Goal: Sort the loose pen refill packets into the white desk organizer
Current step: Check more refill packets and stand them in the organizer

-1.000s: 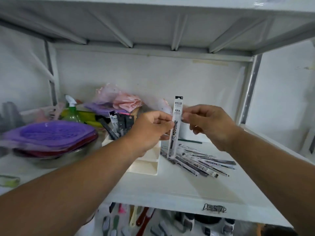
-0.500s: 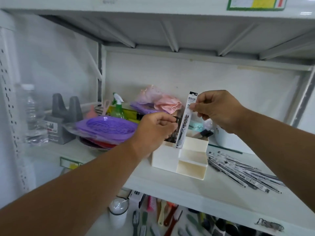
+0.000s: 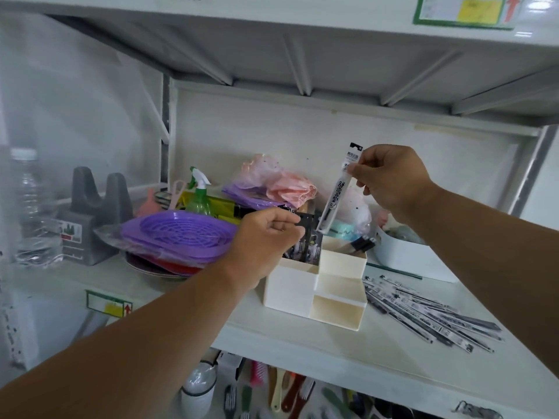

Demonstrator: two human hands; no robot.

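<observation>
The white desk organizer (image 3: 290,285) stands on the shelf with stepped compartments. Its tall back compartments hold several upright refill packets (image 3: 305,246). My right hand (image 3: 390,182) pinches one long refill packet (image 3: 335,195) near its top. The packet hangs tilted, its lower end just above the back compartments. My left hand (image 3: 266,240) is at the back left compartment, fingers closed on the tops of the packets standing there. A pile of loose refill packets (image 3: 423,313) lies on the shelf to the right of the organizer.
Purple plastic baskets (image 3: 178,234) stacked on red plates sit left of the organizer, with a green spray bottle (image 3: 199,195) and plastic bags behind. A white bin (image 3: 405,255) stands behind at the right. A water bottle (image 3: 28,207) and a grey holder (image 3: 87,216) are far left.
My head has turned left, shifting the view. My right hand has carried the packet from above the loose pile to above the organizer. My left hand has let go of it and gone to the standing packets.
</observation>
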